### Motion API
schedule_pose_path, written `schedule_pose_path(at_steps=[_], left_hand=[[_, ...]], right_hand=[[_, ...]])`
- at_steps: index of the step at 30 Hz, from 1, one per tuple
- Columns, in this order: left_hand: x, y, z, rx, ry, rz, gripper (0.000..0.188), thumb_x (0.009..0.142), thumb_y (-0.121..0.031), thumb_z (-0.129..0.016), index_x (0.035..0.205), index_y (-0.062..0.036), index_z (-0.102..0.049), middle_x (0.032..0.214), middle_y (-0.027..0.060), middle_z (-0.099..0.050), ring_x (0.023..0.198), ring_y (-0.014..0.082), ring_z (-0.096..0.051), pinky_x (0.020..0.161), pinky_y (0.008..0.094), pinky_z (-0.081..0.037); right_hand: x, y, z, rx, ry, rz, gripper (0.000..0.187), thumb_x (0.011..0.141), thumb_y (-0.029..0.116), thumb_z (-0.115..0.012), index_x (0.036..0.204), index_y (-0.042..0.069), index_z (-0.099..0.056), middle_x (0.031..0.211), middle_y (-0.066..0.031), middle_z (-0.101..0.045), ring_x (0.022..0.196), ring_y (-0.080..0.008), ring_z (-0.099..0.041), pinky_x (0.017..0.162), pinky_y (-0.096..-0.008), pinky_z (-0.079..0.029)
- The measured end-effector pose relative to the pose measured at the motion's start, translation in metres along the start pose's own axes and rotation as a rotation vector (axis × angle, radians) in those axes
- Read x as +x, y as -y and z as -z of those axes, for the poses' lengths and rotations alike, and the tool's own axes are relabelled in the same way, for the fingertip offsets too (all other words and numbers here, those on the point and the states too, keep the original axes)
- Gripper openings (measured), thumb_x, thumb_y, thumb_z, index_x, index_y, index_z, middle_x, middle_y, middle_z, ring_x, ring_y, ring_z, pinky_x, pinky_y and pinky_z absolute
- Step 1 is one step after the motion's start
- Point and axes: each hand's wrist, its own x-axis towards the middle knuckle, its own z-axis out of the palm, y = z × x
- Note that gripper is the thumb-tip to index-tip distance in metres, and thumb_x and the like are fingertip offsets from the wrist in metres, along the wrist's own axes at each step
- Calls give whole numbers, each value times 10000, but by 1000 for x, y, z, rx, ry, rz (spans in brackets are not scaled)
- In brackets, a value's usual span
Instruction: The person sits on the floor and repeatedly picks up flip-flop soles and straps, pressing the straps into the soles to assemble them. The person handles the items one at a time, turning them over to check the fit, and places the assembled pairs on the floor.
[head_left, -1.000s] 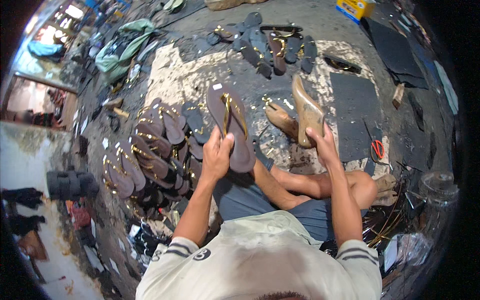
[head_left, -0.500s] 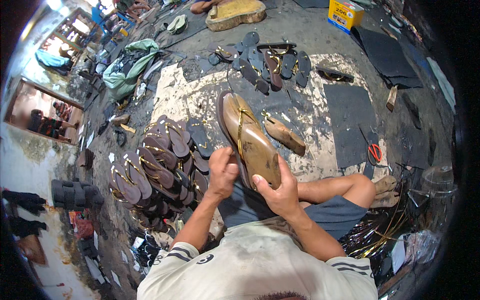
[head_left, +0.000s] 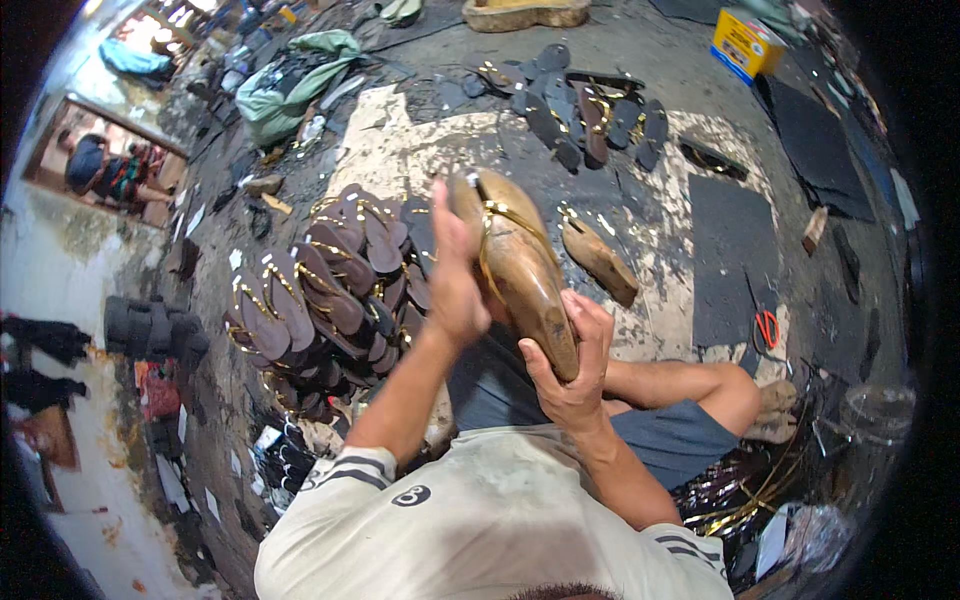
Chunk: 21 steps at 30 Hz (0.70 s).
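Directions are read from the foot-shaped last (head_left: 522, 278) in the hands, with twelve toward the upper edge.

1. The beige sheet (head_left: 370, 140), blotched with dark stains, spreads over the floor from about ten o'clock round to three.
2. A heap of brown sandals (head_left: 325, 290) with gold straps lies at nine o'clock, several overlapping.
3. A dark flat sheet (head_left: 733, 240) lies at three o'clock, over the beige one.
4. A loose cluster of dark and brown sandals (head_left: 592, 115) lies at one o'clock.
5. A pale green sack (head_left: 270, 115) slumps at ten o'clock, dark material showing in its opening.
6. A yellow and blue box (head_left: 748, 42) stands between one and two o'clock, well apart from the hands.
7. The foot-shaped last is held above the person's lap, toe pointing to eleven o'clock, heel to five.
8. A second last (head_left: 600, 262) lies near it at three o'clock.
9. The right hand (head_left: 580, 385) is clamped round the heel end, thumb on one side, fingers on the other.
10. The left hand (head_left: 460, 285) is at the last's nine o'clock side, fingers stretched upward and blurred; whether it grips cannot be told.
11. Orange-handled scissors (head_left: 767, 328) lie just past three o'clock.
12. A narrow gold strap (head_left: 505, 209) crosses the held last near its toe.
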Motion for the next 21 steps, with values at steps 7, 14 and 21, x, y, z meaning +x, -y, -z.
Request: schedule_pose_path(at_steps=[7,14,21], left_hand=[[-80,15,61,631,-3,-20,998,718,-497,-847,1315,-43,-189,1275,146,-280,1277,241,-268,1138,391,-228],[-157,-24,48,-167,-41,460,785,771,-358,-777,1264,-187,-191,1327,114,-380,1309,243,-405,1105,407,-365],[-170,-37,41,-270,-107,517,845,736,-361,-816,1286,-226,-189,1337,103,-379,1319,256,-413,1088,422,-402]], right_hand=[[-20,4,24,438,524,-209,818,873,469,-722,1429,-31,-392,1411,-205,-423,1370,-333,-371,1164,-460,-272],[-64,11,43,850,507,-1018,437,1051,393,-469,1162,-9,-600,1113,-75,-609,1026,-154,-557,878,-321,-447],[-100,29,70,810,401,-1245,443,1058,327,-480,1276,-48,-570,1170,-96,-632,1052,-154,-566,919,-291,-445]])
